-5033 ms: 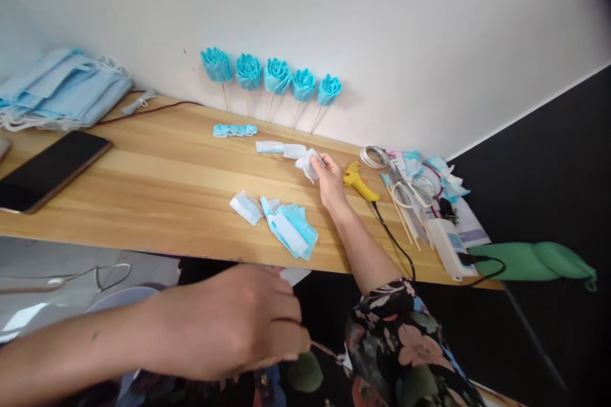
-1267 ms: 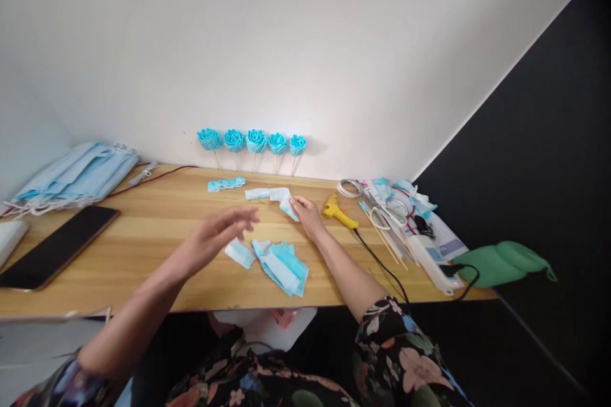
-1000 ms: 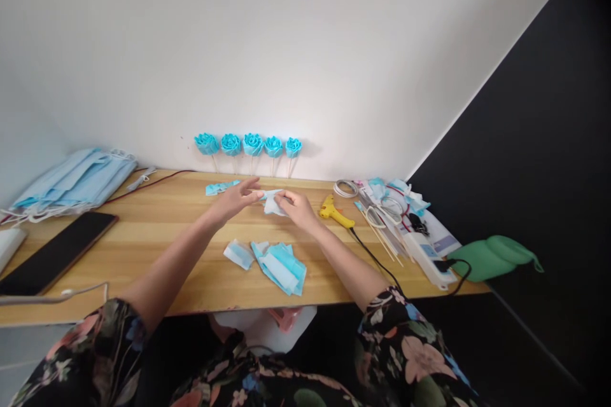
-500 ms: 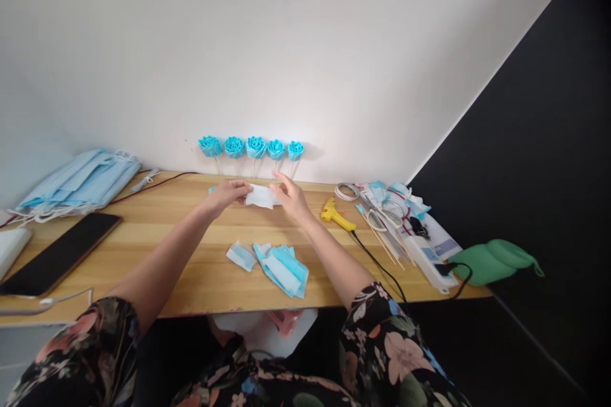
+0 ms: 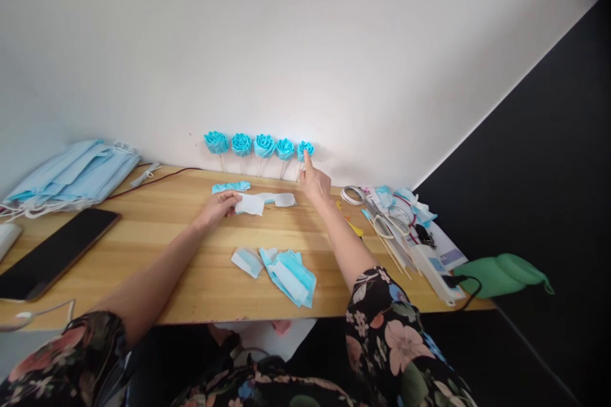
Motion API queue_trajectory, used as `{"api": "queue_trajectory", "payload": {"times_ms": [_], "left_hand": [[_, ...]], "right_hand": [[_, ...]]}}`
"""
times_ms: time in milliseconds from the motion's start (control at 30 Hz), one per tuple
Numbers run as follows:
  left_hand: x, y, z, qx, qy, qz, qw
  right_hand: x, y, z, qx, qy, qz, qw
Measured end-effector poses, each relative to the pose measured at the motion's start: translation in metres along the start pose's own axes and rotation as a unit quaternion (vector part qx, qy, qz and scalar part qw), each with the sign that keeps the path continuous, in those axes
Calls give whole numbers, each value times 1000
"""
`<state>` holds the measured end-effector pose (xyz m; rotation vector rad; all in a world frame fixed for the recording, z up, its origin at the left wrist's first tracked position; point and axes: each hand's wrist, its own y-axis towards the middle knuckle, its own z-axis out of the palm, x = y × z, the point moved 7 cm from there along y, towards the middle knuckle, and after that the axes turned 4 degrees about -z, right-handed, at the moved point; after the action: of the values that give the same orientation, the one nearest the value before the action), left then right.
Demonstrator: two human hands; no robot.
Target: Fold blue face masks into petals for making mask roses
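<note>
Seated at a wooden table strewn with cut surface-mask pieces: left hand resting near the back edge, fingers closed lightly on one end of a white strip lying flat on the wood. Right hand lifted toward the wall, index finger extended and touching or nearly touching the rightmost of five blue roses on sticks propped along the back edge; other fingers curled, gripping nothing. Apparently mid-assembly, between laying out the strip and rolling another bloom. Next move likely demanding both hands back on the strip. Near the front edge, a heap of folded blue pieces; at the right end, a glue gun, partly hidden behind the forearm.
</note>
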<state>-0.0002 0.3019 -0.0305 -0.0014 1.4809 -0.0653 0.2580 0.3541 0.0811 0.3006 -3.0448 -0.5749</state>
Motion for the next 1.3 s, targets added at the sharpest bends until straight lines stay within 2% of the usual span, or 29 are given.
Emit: {"api": "queue_trajectory", "payload": {"times_ms": [100,233,367,467,600,767,867,967,1100,1233,1300], "left_hand": [[2,3,2,2,1,1,1000],[2,5,3,3,1,-1,1000],[-1,3,6,8,-1,-1,1000],[-5,1,8,11,0,-1,1000],[-8,0,10,14,-1,-1,1000],[-8,1,13,19,-2,0,1000],[-8,2,12,16,-1,4,1000],[-8,3,10,10,-5,8,1000],[-7,3,7,1,-22,7,1000],[-11,-2,10,12,-49,5,999],[-15,-6,14,25,-56,10,998]], "right_hand": [[9,3,-2,-23,-4,-17,1000],[26,8,3,-5,-8,-61,998],[38,14,-1,-25,-5,-64,998],[58,19,-6,-36,-1,-95,995],[82,24,-6,-4,5,-134,991],[105,20,-14,-31,36,-172,984],[130,14,-14,-10,61,-233,971],[145,7,-16,8,105,-249,963],[132,-8,-11,19,251,-200,947],[99,-31,15,63,465,-138,872],[82,-44,30,81,531,-94,838]]}}
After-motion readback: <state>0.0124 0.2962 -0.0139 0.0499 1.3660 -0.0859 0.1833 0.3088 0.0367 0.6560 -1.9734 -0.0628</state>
